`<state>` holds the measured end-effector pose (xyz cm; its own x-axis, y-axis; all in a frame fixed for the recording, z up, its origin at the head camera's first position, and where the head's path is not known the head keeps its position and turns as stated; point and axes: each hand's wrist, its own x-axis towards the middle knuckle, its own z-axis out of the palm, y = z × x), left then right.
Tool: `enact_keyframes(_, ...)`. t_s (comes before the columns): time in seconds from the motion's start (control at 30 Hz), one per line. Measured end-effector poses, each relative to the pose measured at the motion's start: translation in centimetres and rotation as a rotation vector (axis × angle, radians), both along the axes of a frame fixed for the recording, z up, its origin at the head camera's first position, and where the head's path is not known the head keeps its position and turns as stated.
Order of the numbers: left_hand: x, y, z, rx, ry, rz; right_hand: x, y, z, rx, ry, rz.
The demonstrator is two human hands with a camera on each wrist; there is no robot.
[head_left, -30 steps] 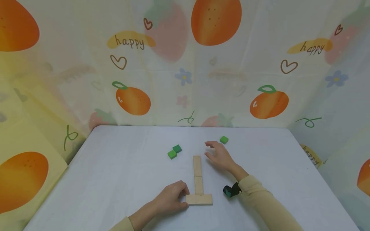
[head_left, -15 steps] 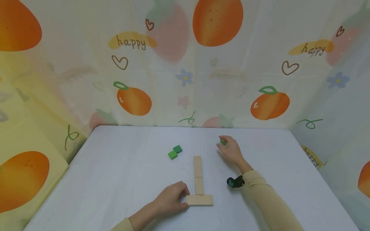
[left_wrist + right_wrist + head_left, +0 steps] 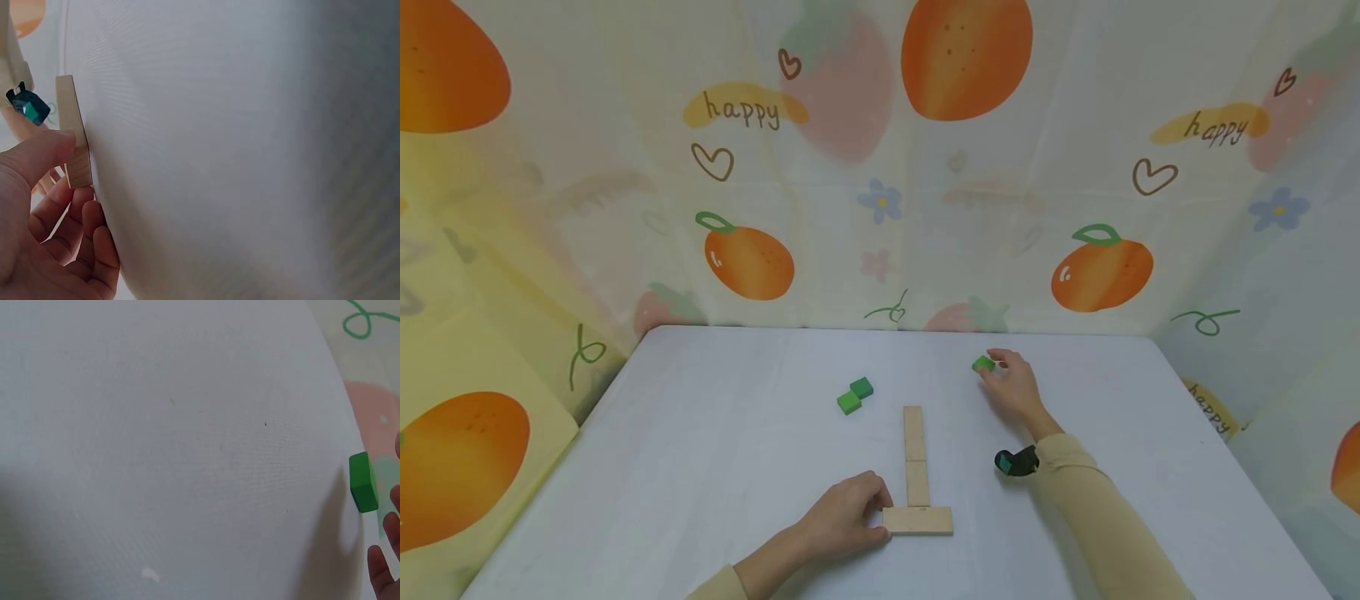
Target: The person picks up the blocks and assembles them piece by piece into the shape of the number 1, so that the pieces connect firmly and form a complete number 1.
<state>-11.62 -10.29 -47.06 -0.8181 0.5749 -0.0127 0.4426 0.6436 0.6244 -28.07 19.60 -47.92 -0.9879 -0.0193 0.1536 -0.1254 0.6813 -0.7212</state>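
Note:
At the front of the white table, my left hand (image 3: 846, 515) pinches the left end of a crosswise wooden block (image 3: 917, 521). In the left wrist view the thumb lies on that block (image 3: 72, 119), with fingers on its other side. Two more wooden blocks (image 3: 913, 433) (image 3: 917, 483) run end to end away from its far side. Further back, my right hand (image 3: 1015, 387) is just right of a bright green block (image 3: 982, 363), thumb and fingers parted. The right wrist view has a gap between the fingertips (image 3: 392, 525) and the green block (image 3: 362, 481).
Two other green blocks (image 3: 849, 402) (image 3: 861, 387) lie touching or nearly so, left of the wooden row. A black wrist camera (image 3: 1017, 462) sticks out from the right cuff. A fruit-printed cloth (image 3: 880, 167) hangs behind and beside the table (image 3: 700, 450).
My right hand has moved right and back, passing over the far green block, to its right side. That block looks unmoved. The left hand stays on the crosswise wooden block.

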Motion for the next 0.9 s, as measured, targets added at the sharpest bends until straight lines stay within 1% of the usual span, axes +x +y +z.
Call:
enact_keyframes(0.2, -0.1, 0.0, -0.1, 0.000, -0.012, 0.003, -0.1, 0.3, -0.2, 0.011, -0.058, -0.027)
enact_keyframes(0.43, -0.2, 0.0, -0.3, -0.004, -0.031, 0.009, -0.1, 0.2, -0.8, 0.012, -0.030, -0.062)
enact_keyframes(0.7, -0.3, 0.0, -0.4, -0.010, -0.030, 0.008, -0.6, 0.0, -1.1, 0.059, -0.074, -0.099)
enact_keyframes(0.9, -0.3, -0.1, -0.3, -0.011, -0.034, 0.007, -0.6, -0.2, -0.8, 0.095, -0.076, -0.115)
